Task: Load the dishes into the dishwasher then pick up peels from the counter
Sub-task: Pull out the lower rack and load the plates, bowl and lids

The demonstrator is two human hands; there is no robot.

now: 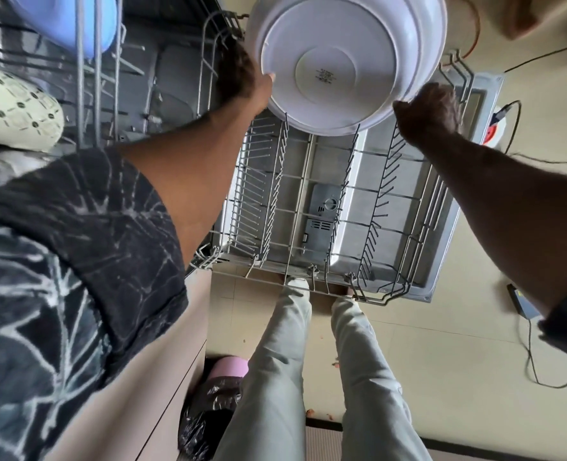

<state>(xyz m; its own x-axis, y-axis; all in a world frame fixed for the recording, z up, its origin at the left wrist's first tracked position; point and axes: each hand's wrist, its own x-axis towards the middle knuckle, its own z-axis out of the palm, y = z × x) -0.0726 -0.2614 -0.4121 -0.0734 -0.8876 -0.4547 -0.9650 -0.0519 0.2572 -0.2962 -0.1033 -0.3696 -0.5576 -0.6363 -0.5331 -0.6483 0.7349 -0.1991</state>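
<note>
the left hand point(242, 78) grips the left rim of the stacked white dishes point(325, 71), thumb laid over the front edge and fingers hidden behind. the right hand point(426, 109) is curled tight at the lower right rim, thumb tip against the edge; its fingers wrap out of sight behind the stack. the dishes are held on edge, undersides toward the camera, their lower rim between the tines at the far end of the pulled-out lower rack point(308, 201). a small dark printed mark sits at the centre of the front dish's base; it is too small to read. the rack rests over the open dishwasher door point(441, 227), where the detergent dispenser point(325, 207) shows through the wires.
</note>
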